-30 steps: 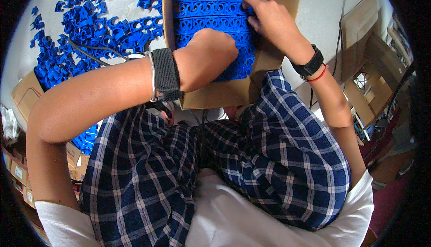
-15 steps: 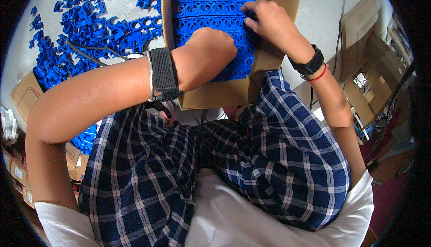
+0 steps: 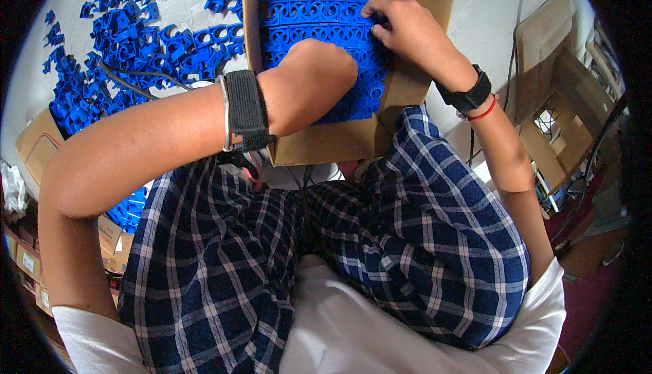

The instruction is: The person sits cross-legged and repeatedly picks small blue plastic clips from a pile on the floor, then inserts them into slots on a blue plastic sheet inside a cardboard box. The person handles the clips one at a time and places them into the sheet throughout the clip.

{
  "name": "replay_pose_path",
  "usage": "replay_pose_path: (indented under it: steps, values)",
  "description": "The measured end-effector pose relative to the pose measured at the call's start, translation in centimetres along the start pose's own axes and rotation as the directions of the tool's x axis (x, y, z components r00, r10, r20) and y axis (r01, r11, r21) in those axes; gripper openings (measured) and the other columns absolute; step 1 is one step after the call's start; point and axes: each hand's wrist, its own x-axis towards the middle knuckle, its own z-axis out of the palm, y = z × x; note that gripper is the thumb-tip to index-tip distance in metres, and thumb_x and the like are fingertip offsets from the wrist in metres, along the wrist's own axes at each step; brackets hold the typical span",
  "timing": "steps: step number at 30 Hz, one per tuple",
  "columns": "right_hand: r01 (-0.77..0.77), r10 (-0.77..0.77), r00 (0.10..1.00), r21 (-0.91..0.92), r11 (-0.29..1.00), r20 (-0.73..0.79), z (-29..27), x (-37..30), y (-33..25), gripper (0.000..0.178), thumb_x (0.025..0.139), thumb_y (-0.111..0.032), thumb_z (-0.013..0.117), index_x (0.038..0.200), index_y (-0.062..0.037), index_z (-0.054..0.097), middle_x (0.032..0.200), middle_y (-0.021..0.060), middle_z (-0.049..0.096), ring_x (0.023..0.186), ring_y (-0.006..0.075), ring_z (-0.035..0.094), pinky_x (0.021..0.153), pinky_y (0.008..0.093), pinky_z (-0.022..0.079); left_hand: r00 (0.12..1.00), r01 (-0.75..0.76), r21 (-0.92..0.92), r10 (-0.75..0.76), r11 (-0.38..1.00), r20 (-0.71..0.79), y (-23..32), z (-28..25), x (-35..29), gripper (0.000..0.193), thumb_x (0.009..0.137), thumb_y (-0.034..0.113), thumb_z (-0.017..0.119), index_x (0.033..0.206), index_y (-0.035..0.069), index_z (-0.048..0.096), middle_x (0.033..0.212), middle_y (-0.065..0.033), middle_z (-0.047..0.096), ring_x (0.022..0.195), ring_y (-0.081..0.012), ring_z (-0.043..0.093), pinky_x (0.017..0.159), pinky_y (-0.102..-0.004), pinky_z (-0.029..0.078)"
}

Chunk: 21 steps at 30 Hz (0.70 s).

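Observation:
A cardboard box (image 3: 326, 148) stands between my knees, filled with tight rows of blue plastic pipe clips (image 3: 305, 12). My left hand (image 3: 314, 80) is closed like a fist over the nearer rows. Its fingertips are turned under and hidden, so what they grip does not show. At the box's right side, my right hand (image 3: 411, 33) rests over the clips with bent fingers. Its thumb and forefinger are apart with a gap between them, touching the ends of the rows. The other right fingers are partly hidden.
Loose blue clips (image 3: 129, 41) lie heaped on the pale floor to the left, with a dark cable (image 3: 129, 83) across them. Another cardboard carton (image 3: 34, 139) is at far left. Brown cardboard pieces (image 3: 543, 34) lean at the right, near a hanging cable (image 3: 514, 41).
Both hands stay almost in place over the rows of clips. The right hand has shifted very slightly; the box and the loose heap look the same.

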Motion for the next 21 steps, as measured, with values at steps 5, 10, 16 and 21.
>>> replay_pose_path:
  steps: [5,10,16,21]
  values:
    - [-0.039,0.039,0.999,0.057,0.998,-0.011,-0.13,0.03,-0.18,0.023,0.077,-0.004,0.061,0.1,-0.0066,0.064,0.091,0.0195,0.068,0.089,0.0406,0.065,0.08,0.0493,0.053,0.997,0.03,0.005,-0.029,1.0,-0.075,-0.07,0.31,0.11,0.01,0.075,0.007,0.065,0.084,0.007,0.069,0.083,-0.013,0.07,0.077,-0.028,0.071,0.06,-0.0365,0.056]
    - [-0.024,0.024,0.999,0.039,0.999,0.025,-0.55,-0.04,-0.42,0.025,0.077,0.0,0.059,0.101,-0.0067,0.063,0.09,0.0195,0.068,0.089,0.0407,0.065,0.078,0.0494,0.053,0.995,0.042,-0.006,-0.043,0.999,-0.093,-0.17,0.23,0.06,0.01,0.071,0.006,0.069,0.08,0.008,0.073,0.082,-0.0127,0.071,0.078,-0.0275,0.072,0.061,-0.035,0.056]
    - [0.012,-0.012,1.0,-0.005,1.0,-0.005,-0.29,-0.25,-0.43,0.028,0.077,0.0,0.058,0.103,-0.0058,0.063,0.089,0.0216,0.068,0.086,0.0414,0.065,0.077,0.0496,0.054,0.995,0.042,0.003,-0.042,0.999,-0.085,-0.16,0.07,0.09,0.011,0.072,0.006,0.068,0.082,0.007,0.073,0.083,-0.012,0.072,0.079,-0.0272,0.072,0.061,-0.0348,0.056]
    - [0.038,-0.04,0.999,-0.06,0.997,-0.021,0.39,-0.23,-0.04,0.028,0.077,-0.001,0.058,0.104,-0.0052,0.066,0.089,0.0224,0.067,0.086,0.0418,0.065,0.077,0.0496,0.054,0.995,0.032,-0.004,-0.032,0.999,-0.098,-0.26,0.14,0.04,0.011,0.072,0.006,0.068,0.082,0.007,0.073,0.083,-0.0122,0.072,0.079,-0.0273,0.072,0.062,-0.035,0.056]
